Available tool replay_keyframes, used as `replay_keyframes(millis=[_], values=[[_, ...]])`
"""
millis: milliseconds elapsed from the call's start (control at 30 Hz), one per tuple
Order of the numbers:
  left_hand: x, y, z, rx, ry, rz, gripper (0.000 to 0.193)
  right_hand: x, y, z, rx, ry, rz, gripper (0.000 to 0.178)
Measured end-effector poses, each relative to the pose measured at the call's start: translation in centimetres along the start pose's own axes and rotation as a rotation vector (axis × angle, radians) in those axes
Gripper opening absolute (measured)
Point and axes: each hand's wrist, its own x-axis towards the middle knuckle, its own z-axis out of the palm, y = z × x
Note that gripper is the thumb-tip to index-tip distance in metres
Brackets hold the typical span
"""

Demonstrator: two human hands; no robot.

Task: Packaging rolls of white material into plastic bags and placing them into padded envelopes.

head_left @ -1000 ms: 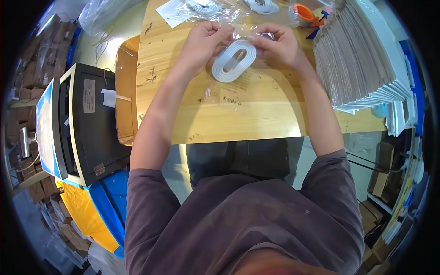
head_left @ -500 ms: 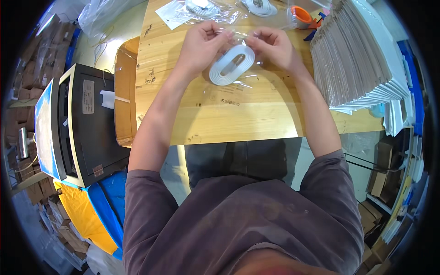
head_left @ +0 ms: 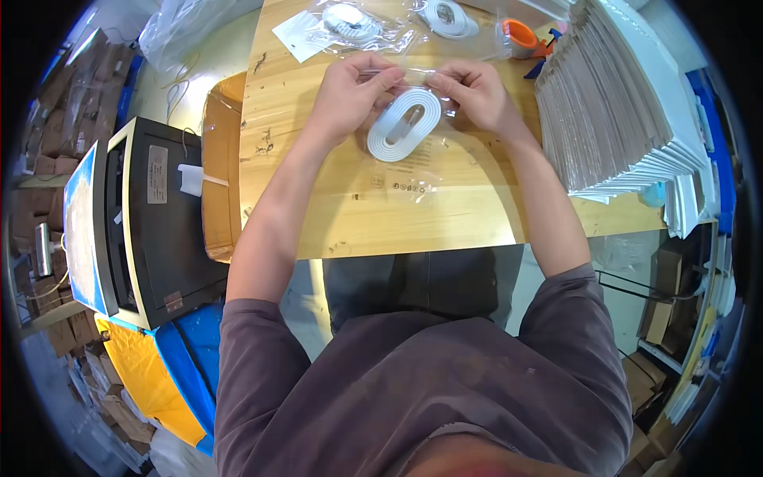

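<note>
Between my hands is a clear plastic bag [head_left: 413, 171] with a coiled white flat strip [head_left: 384, 144], wound into a long oval, inside it. My left hand [head_left: 356, 91] pinches the bag's far edge between thumb and fingers. On the other side of that edge, my right hand [head_left: 474, 93] pinches it too. Past my hands lie a bagged white coil [head_left: 350, 22] and, further right, a second bagged coil [head_left: 449, 17]. The bag's near part, with small dark print, lies over the wooden table [head_left: 381, 226].
At the right stands a tall stack of white-edged sheets or flat packs [head_left: 608, 111]. An orange tape roll [head_left: 520, 34] sits beside its far end. A white paper [head_left: 302, 36] is at the far left. Left of the table are an open cardboard box [head_left: 222, 167] and a black cabinet [head_left: 171, 215].
Both hands have come slightly nearer with the bag's edge still pinched. The bag and its coil have shifted a little toward me, and the coil stands a bit steeper.
</note>
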Motion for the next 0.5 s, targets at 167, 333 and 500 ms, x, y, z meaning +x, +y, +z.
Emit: replay_keyframes(millis=[167,333,500], values=[[0.3,0.4,-0.4,-0.001,-0.008,-0.021,0.016,0.1,-0.3,0.8,0.21,0.04,0.029,0.027],[0.9,-0.5,-1.9,0.103,-0.173,-0.14,0.026,0.2,0.9,0.0,0.298,0.147,0.129,0.034],[-0.6,1.1,-2.2,0.043,-0.507,-0.336,0.02,0.8,1.7,-0.7,0.862,0.169,0.058,0.029]])
